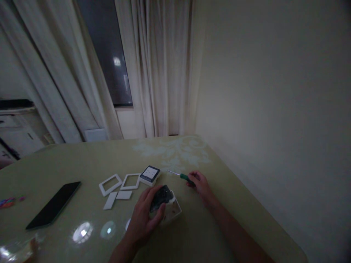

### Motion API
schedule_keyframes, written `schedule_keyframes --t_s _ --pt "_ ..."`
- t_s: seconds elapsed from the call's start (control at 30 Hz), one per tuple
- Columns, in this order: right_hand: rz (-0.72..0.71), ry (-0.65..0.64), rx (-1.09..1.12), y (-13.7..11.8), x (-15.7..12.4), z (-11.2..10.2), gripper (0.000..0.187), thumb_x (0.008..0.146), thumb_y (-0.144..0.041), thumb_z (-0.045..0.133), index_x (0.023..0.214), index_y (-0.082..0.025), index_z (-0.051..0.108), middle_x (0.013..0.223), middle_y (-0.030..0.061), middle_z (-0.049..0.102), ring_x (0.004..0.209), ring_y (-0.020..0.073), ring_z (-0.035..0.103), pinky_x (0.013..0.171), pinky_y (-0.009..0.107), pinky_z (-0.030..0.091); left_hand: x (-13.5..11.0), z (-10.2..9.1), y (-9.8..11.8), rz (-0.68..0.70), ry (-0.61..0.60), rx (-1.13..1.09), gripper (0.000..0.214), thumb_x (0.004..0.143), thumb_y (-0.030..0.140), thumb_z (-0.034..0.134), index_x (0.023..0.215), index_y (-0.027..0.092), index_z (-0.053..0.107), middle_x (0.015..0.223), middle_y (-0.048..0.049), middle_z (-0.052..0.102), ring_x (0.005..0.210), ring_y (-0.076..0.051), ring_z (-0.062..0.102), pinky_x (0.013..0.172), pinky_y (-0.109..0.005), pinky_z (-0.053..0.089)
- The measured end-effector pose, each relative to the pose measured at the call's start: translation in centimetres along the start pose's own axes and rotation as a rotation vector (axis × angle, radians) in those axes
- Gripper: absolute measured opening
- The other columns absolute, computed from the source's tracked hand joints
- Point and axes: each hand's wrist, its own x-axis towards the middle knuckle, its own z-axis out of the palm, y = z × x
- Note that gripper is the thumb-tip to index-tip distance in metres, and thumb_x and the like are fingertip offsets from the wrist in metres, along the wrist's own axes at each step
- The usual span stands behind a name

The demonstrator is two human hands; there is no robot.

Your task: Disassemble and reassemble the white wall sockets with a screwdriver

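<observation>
My left hand (144, 216) is closed around a small white box-like part with a dark top (165, 202), holding it on the green table (236, 197). My right hand (201, 183) grips the green handle of a thin screwdriver (181, 175), whose metal shaft points left just above the table. A white square device with a dark face (150, 174) lies just beyond my left hand. Two white square frames (110, 184) (131, 181) and two flat white plates (110, 201) (124, 195) lie to its left.
A black phone (54, 209) lies flat on the left of the table. Coloured bits (11, 201) sit at the far left edge. Curtains (161, 69) and a dark window (106, 51) stand behind the table. A plain wall (274, 91) runs along the right side.
</observation>
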Motion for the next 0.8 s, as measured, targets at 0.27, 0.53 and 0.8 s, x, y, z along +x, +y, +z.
schedule_keyframes --t_s 0.27,0.53,0.8 --pt "-0.270 -0.071 -0.365 -1.4 -2.1 0.7 0.018 0.082 -0.013 0.078 0.098 -0.021 0.074 0.098 0.0022 0.073 0.096 0.0234 0.068 0.093 0.037 0.054 2.2 0.8 -0.3 -0.244 0.105 -0.598 0.054 0.100 0.064 0.066 0.138 0.027 0.076 0.149 -0.0108 0.072 0.142 -0.037 0.062 0.123 -0.054 0.044" --pt "-0.452 -0.169 -0.512 -2.3 -3.7 2.0 0.015 0.086 -0.024 0.073 0.101 -0.023 0.076 0.104 0.0078 0.073 0.104 0.0288 0.068 0.099 0.044 0.053 4.1 3.0 0.0 -0.593 0.223 -1.186 0.069 0.094 0.077 0.064 0.125 0.017 0.076 0.114 -0.0153 0.086 0.087 -0.029 0.084 0.090 -0.050 0.068" --pt "-0.706 -0.280 -0.462 -3.7 -7.7 5.0 0.059 0.112 -0.054 0.046 0.167 -0.035 0.035 0.169 0.0089 0.046 0.153 0.0300 0.048 0.125 0.046 0.043 2.9 4.9 0.6 -0.825 0.234 -1.474 0.051 0.111 0.060 0.049 0.130 0.023 0.077 0.134 -0.0105 0.081 0.127 -0.028 0.077 0.109 -0.044 0.063"
